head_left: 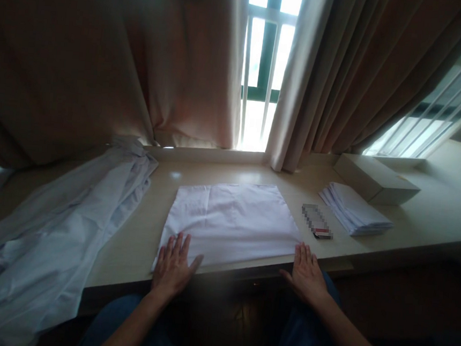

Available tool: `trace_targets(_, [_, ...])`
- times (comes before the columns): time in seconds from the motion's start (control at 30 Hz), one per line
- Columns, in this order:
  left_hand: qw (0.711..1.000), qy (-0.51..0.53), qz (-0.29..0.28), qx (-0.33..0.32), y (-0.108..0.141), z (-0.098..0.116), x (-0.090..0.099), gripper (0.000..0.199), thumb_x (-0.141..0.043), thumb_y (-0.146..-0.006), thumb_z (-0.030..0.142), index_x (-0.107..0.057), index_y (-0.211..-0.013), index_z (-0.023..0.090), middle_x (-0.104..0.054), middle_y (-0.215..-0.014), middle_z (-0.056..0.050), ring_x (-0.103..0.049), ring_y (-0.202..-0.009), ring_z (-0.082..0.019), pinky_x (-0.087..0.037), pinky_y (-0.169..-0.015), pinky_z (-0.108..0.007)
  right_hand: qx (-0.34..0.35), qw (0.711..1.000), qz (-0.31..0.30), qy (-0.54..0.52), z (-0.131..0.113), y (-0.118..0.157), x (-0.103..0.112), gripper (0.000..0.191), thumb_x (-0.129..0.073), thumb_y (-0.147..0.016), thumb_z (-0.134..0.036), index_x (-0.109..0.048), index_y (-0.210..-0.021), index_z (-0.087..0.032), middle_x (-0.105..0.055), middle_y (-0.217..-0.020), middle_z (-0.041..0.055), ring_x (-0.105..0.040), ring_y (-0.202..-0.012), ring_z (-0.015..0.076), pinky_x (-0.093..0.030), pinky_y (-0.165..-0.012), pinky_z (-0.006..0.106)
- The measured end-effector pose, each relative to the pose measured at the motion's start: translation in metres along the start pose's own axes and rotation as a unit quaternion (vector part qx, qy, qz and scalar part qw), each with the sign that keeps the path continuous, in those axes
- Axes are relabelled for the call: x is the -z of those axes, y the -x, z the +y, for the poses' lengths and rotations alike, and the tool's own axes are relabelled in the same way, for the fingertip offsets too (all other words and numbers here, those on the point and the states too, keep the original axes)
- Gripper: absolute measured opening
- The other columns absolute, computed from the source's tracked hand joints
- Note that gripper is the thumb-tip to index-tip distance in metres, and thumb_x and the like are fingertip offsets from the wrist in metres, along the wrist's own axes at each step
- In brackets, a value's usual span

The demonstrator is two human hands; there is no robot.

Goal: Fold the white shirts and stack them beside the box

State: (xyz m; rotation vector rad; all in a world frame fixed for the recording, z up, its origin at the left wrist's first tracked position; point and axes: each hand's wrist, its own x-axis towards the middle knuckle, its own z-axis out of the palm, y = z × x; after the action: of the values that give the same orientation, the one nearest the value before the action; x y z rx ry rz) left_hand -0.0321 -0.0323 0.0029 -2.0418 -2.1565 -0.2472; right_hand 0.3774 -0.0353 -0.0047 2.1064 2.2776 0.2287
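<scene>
A white cloth (pixel 234 222), folded into a flat rectangle with a visible crease, lies on the desk in front of me. My left hand (pixel 174 265) rests on its near left corner, fingers stretched out and thumb apart. At the near right corner, my right hand (pixel 306 271) lies with its fingers extended, the tips at the cloth's edge. Neither hand grips anything.
Loose white cloth (pixel 60 223) is heaped on the left, hanging over the front edge. To the right are a blurred-out flat object (pixel 317 222), a stack of folded white cloth (pixel 354 208) and a box (pixel 379 179). Curtains (pixel 200 62) hang behind the desk (pixel 121 260).
</scene>
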Motion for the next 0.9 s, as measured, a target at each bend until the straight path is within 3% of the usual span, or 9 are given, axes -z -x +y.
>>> trace_targets(0.2, [0.997, -0.033, 0.003, 0.072, 0.005, -0.01, 0.003, 0.081, -0.031, -0.088, 0.061, -0.019, -0.15, 0.01, -0.015, -0.157, -0.017, -0.011, -0.144, -0.031, -0.009, -0.114, -0.052, -0.002, 1.0, 0.005, -0.011, 0.001, -0.001, -0.004, 0.1, -0.022, -0.085, -0.073, -0.02, -0.146, 0.005, -0.009, -0.154, 0.0245, -0.002, -0.143, 0.0365, -0.008, -0.113, 0.053])
trace_targets(0.47, [0.996, -0.037, 0.005, 0.08, 0.005, -0.01, -0.001, 0.082, -0.034, -0.086, 0.062, -0.018, -0.15, 0.012, -0.017, -0.155, -0.02, -0.009, -0.144, -0.036, -0.012, -0.112, -0.054, -0.01, 1.0, -0.004, -0.028, 0.001, -0.002, -0.006, 0.1, -0.021, -0.084, -0.075, -0.021, -0.147, 0.003, -0.011, -0.154, 0.0237, -0.005, -0.143, 0.0373, -0.01, -0.113, 0.055])
trace_targets(0.63, [0.997, -0.032, 0.02, 0.069, 0.001, -0.01, -0.006, 0.083, -0.038, -0.086, 0.06, -0.02, -0.149, 0.01, -0.015, -0.155, -0.022, -0.007, -0.144, -0.036, -0.013, -0.112, -0.053, -0.013, 0.999, 0.001, -0.033, -0.004, -0.011, 0.02, 0.099, -0.023, -0.085, -0.075, -0.036, -0.14, 0.006, -0.026, -0.149, 0.0281, -0.009, -0.142, 0.0397, -0.005, -0.113, 0.055])
trace_targets(0.73, [0.997, -0.033, 0.027, 0.064, -0.001, -0.008, -0.008, 0.082, -0.039, -0.086, 0.059, -0.021, -0.149, 0.01, -0.014, -0.155, -0.022, -0.006, -0.144, -0.037, -0.014, -0.112, -0.053, 0.02, 0.997, 0.05, -0.06, -0.028, -0.028, 0.049, 0.089, -0.026, -0.088, -0.069, -0.038, -0.141, 0.002, -0.027, -0.15, 0.0254, -0.008, -0.143, 0.0375, -0.004, -0.114, 0.054])
trace_targets(0.9, [0.997, -0.034, 0.037, 0.061, -0.002, -0.008, -0.008, 0.08, -0.039, -0.087, 0.059, -0.023, -0.149, 0.011, -0.014, -0.156, -0.022, -0.007, -0.144, -0.037, -0.016, -0.111, -0.055, 0.203, 0.964, 0.048, -0.164, -0.104, -0.07, 0.079, 0.07, -0.03, -0.092, -0.064, -0.03, -0.148, -0.023, -0.025, -0.154, 0.0097, -0.013, -0.143, 0.0311, -0.014, -0.113, 0.053])
